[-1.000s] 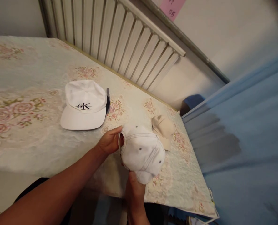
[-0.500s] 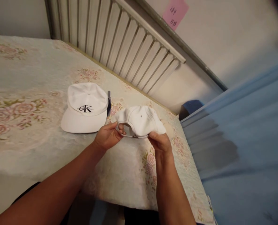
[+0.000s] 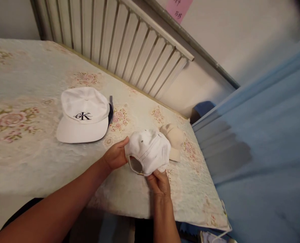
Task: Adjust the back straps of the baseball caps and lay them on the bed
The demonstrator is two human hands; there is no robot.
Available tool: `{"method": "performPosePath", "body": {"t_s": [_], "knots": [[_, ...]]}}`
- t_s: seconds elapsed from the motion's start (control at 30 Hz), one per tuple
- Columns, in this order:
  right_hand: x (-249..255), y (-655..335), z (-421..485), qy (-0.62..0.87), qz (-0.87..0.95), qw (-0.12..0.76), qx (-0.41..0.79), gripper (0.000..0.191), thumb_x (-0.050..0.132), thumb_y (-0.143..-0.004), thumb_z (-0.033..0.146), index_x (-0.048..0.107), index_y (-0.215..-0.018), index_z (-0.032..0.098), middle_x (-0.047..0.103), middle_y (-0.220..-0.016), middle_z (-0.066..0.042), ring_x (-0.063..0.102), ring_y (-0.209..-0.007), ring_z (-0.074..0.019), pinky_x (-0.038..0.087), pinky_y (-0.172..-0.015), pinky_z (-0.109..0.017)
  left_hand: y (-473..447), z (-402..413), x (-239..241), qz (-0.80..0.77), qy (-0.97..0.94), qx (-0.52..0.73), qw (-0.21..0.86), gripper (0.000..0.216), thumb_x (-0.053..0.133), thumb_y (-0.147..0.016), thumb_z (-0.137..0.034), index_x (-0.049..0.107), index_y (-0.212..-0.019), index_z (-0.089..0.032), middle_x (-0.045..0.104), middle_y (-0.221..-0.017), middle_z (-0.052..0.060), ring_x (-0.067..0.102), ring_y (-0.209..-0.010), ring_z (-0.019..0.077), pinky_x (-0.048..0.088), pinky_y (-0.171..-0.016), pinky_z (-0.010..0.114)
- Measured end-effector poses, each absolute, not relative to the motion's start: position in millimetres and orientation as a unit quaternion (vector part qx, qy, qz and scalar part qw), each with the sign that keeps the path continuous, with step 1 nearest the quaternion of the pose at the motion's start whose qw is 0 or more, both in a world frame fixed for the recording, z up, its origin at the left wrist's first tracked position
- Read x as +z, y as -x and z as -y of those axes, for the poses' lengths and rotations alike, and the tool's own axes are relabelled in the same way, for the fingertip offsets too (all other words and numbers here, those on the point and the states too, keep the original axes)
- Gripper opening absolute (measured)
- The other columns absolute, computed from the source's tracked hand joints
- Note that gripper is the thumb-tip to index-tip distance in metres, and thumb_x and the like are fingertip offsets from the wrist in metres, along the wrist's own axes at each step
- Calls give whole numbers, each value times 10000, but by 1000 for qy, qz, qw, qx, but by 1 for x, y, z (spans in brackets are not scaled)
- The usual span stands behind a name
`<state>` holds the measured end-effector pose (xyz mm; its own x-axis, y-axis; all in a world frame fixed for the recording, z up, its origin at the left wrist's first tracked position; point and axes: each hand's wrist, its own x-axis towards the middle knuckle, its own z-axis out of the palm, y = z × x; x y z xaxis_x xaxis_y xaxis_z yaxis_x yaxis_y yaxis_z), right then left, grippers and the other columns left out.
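You've lowered the white cap (image 3: 150,150) since half a second ago: then it was lifted with its back opening facing you, now it sits low over the bed's (image 3: 38,162) near edge, crown up, just in front of the beige cap (image 3: 173,138). Your left hand (image 3: 115,157) pinches its left rim; your right hand (image 3: 160,180) has slid underneath and grips the lower edge. Both hands clenched on fabric. The logo cap (image 3: 84,114) lies untouched toward the bed's middle. Reads as repositioning, not release.

On the bed (image 3: 33,168), logo cap (image 3: 83,114) far left, held cap (image 3: 148,151) near the front edge, third cap (image 3: 174,139) just behind-right.
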<state>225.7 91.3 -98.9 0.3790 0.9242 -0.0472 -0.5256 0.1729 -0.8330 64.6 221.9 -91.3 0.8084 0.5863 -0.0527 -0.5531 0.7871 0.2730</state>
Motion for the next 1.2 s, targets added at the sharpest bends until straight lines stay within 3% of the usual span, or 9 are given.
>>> {"method": "performPosePath", "body": {"t_s": [0.2,0.43,0.57,0.67,0.77,0.87,1.0,1.1,1.2], "knots": [[-105,-225,-89,385,227,735,509,668,804,-635,243,583,-1265,260,628,-1317,-84,584,-1224,-255,433,-1061,-483,-67,-225,-95,-85,-116,254,957,567,371,-975,-478,564,-1289,-47,754,-959,159,710,-913,266,503,-891,362],[-116,-236,-93,367,174,770,492,500,722,-752,299,617,-1238,249,604,-1350,-73,509,-1308,-221,352,-1123,-485,-79,-221,-99,-104,-130,185,969,341,517,-930,-278,654,-1156,-62,762,-922,137,719,-859,238,535,-835,333],[-119,-242,-96,361,139,786,483,374,628,-828,410,669,-1165,251,648,-1293,-60,545,-1273,-210,338,-1129,-483,-82,-216,-100,-123,-138,156,970,274,538,-887,-202,698,-1049,-50,762,-878,143,719,-793,227,546,-808,329],[-123,-245,-97,370,126,773,500,346,634,-804,383,697,-1110,234,681,-1240,-59,586,-1226,-217,344,-1125,-477,-82,-213,-102,-145,-166,158,962,271,517,-883,-173,711,-1020,-41,760,-852,154,713,-763,222,549,-785,323],[-127,-245,-97,392,146,747,517,374,653,-764,369,700,-1104,220,687,-1225,-72,600,-1207,-234,364,-1108,-492,-81,-212,-99,-133,-210,208,946,309,530,-853,-107,689,-1115,-66,756,-946,146,709,-795,214,541,-782,306],[-130,-243,-99,403,161,732,525,381,660,-746,373,705,-1089,214,702,-1195,-83,598,-1208,-236,383,-1092,-491,-76,-213,-92,-85,-246,286,922,530,544,-771,-9,606,-1279,-146,722,-1119,115,704,-879,210,532,-794,285],[-132,-240,-106,403,153,741,515,370,694,-697,284,710,-1055,192,732,-1127,-79,624,-1163,-234,386,-1089,-474,-69,-217,-85,-70,-238,356,901,674,543,-748,-8,502,-1394,-195,680,-1223,102,683,-999,235,514,-905,319],[-133,-242,-110,407,149,752,496,334,704,-675,239,719,-1004,184,746,-1087,-75,652,-1106,-242,399,-1076,-481,-65,-221,-86,-79,-202,359,908,643,531,-784,-40,474,-1413,-159,697,-1190,119,681,-1018,255,490,-961,366],[-134,-244,-112,415,139,756,487,320,714,-647,215,726,-964,182,760,-1037,-71,675,-1048,-241,420,-1059,-477,-64,-224,-89,-97,-150,302,937,513,498,-901,-217,482,-1395,-79,727,-1099,158,684,-1013,289,481,-971,414]]}}
